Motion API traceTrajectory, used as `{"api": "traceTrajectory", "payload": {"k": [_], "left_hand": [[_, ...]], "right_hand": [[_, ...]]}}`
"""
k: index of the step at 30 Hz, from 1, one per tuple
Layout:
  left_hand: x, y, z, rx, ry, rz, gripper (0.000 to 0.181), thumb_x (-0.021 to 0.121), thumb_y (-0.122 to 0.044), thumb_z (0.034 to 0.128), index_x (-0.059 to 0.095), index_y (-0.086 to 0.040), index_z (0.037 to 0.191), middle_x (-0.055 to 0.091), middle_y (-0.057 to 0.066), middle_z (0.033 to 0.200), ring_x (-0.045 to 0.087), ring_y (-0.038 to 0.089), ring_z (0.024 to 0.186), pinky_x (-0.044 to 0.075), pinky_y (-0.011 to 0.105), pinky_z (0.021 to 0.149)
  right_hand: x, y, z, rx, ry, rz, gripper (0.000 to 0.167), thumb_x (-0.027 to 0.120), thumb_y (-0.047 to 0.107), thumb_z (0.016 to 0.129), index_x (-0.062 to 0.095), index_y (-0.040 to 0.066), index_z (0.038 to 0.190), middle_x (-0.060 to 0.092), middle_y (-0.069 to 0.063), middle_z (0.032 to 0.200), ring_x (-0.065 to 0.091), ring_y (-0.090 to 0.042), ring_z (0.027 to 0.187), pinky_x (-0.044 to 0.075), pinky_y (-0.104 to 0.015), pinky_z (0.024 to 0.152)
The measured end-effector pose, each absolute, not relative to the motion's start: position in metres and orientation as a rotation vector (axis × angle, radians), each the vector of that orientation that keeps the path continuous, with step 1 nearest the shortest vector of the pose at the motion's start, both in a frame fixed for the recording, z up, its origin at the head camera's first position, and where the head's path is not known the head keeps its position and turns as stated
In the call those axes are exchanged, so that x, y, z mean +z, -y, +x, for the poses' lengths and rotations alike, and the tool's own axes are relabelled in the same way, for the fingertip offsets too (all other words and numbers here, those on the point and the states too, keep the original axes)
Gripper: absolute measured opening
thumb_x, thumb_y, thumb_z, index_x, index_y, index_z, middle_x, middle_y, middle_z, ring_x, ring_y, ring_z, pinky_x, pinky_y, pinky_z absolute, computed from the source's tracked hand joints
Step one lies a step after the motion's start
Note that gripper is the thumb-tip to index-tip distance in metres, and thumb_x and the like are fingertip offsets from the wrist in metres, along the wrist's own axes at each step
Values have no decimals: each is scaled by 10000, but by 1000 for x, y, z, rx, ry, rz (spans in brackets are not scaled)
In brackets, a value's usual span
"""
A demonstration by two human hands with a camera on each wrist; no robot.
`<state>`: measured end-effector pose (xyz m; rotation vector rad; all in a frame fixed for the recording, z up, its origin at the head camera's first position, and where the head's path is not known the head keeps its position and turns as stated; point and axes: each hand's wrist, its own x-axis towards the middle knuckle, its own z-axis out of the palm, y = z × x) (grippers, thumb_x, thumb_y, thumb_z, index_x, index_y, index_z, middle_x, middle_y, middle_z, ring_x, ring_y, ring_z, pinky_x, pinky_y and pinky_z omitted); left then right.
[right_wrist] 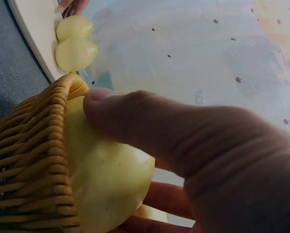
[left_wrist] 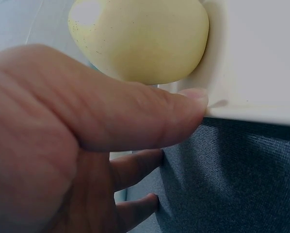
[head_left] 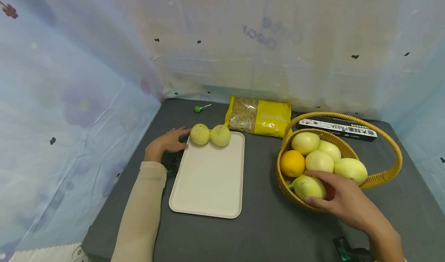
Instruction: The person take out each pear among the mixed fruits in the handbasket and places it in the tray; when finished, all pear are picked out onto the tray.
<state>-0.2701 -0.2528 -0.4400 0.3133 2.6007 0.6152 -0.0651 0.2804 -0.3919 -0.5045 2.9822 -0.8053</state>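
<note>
Two round pale-yellow pears point(head_left: 210, 135) sit side by side at the far end of a white rectangular tray point(head_left: 212, 181). My left hand point(head_left: 170, 140) is at the tray's far left corner, its thumb touching the rim close to one pear point(left_wrist: 140, 39), fingers spread and holding nothing. In the wicker basket point(head_left: 283, 177) on the right, several pale pears point(head_left: 320, 161) lie with an orange point(head_left: 292, 163). My right hand point(head_left: 347, 198) grips the nearest pear point(head_left: 308, 188), thumb and fingers on either side of it, still inside the basket. A bit of green shows beside that pear.
Behind the tray lies a yellow pasta packet point(head_left: 259, 115), with a green lollipop point(head_left: 198, 109) to its left. A black pasta box point(head_left: 338, 127) is behind the basket, whose tall handle point(head_left: 396, 154) arches over its right side. Patterned curtains hang along the table's back.
</note>
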Motion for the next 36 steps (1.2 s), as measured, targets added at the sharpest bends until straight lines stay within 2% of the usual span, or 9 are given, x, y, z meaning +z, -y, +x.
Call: {"api": "traceTrajectory", "payload": {"k": [5, 8, 10, 13, 16, 19, 22, 29, 36], "left_hand": [[-439, 253, -270, 618, -2599, 328, 763, 654, -239, 1094, 286, -132, 1754, 114, 256, 1825, 34, 589, 1660, 132, 818, 1280], [-439, 253, -270, 622, -2596, 323, 761, 655, -238, 1094, 289, -133, 1753, 116, 253, 1826, 32, 585, 1662, 128, 815, 1282], [-439, 253, -270, 623, -2593, 319, 762, 656, -239, 1094, 288, -137, 1754, 114, 250, 1827, 30, 582, 1664, 127, 815, 1282], [-439, 253, -270, 629, -2593, 314, 763, 660, -240, 1094, 289, -144, 1755, 112, 245, 1829, 27, 578, 1665, 121, 817, 1282], [-439, 253, -270, 632, -2595, 315, 764, 662, -243, 1094, 291, -148, 1755, 112, 244, 1830, 28, 581, 1664, 120, 819, 1281], [-440, 253, -271, 633, -2595, 316, 763, 665, -243, 1092, 297, -146, 1753, 115, 245, 1829, 29, 584, 1663, 120, 819, 1281], [-440, 254, -271, 629, -2595, 320, 764, 667, -245, 1090, 299, -144, 1752, 117, 247, 1828, 30, 588, 1661, 122, 820, 1279], [-441, 254, -271, 625, -2600, 326, 763, 664, -243, 1096, 291, -156, 1756, 112, 240, 1831, 23, 584, 1663, 121, 820, 1279], [-441, 253, -272, 609, -2600, 316, 767, 662, -248, 1098, 283, -158, 1759, 112, 232, 1833, 19, 581, 1665, 119, 819, 1281]], "right_hand": [[-391, -281, -61, -947, -3036, -560, 617, 959, 311, 870, 717, 284, 1437, 771, 26, 1268, 605, -4, 945, 523, -176, 769], [-387, -280, -60, -1028, -3055, -610, 682, 981, 232, 841, 706, 304, 1461, 768, 13, 1328, 615, 79, 1060, 487, -42, 861], [-384, -279, -60, -1054, -3066, -633, 725, 989, 207, 826, 695, 317, 1480, 758, 30, 1369, 601, 121, 1142, 452, -11, 936], [-377, -276, -62, -1104, -3066, -679, 774, 996, 156, 807, 683, 313, 1497, 741, 81, 1388, 619, 106, 1147, 459, -23, 949], [-369, -270, -67, -1230, -3002, -724, 792, 975, 56, 811, 672, 274, 1509, 722, 88, 1406, 689, 28, 1089, 540, -79, 902], [-363, -261, -72, -1367, -2918, -739, 802, 939, -26, 826, 653, 241, 1526, 699, 26, 1449, 725, -19, 1138, 589, -117, 911], [-361, -247, -82, -1466, -2870, -775, 796, 921, -65, 830, 648, 192, 1532, 686, -52, 1470, 700, -31, 1249, 573, -136, 1001], [-359, -203, -108, -1610, -2723, -804, 722, 921, 25, 876, 655, 199, 1525, 689, 25, 1474, 689, -77, 1324, 538, -192, 1108], [-363, -155, -134, -1733, -2574, -941, 710, 930, 10, 858, 664, 108, 1509, 704, -46, 1466, 714, -125, 1294, 576, -256, 1092]]}}
